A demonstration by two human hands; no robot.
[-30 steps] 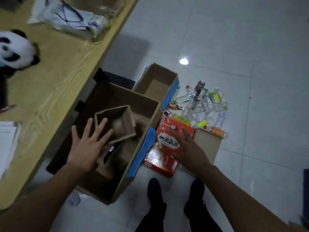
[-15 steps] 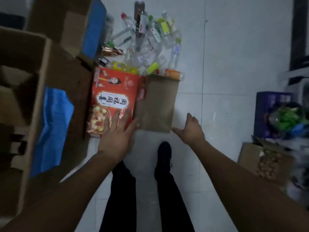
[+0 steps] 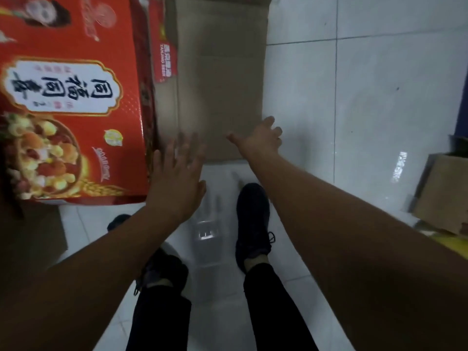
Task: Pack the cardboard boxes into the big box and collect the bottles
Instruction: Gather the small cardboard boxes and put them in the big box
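Red printed box [image 3: 73,97] lying on white tiled floor [image 3: 354,110], brown cardboard flap [image 3: 217,79] stretching out flat from its right side. Left hand [image 3: 177,181] hovering at near corner where red box is meeting flap, fingers spread, gripping nothing; contact unclear through blur. Right hand [image 3: 260,140] reaching over flap's near right corner, fingers spread, empty. Dark shoes [image 3: 253,224] standing just below flap. Another cardboard box [image 3: 445,196] sitting at far right. Bottles out of view.

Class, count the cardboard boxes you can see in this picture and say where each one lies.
3. A red printed box lies at the left, a plain brown flattened box beside it on the floor ahead of the feet, and another brown box sits at the right edge. Others may lie out of view.
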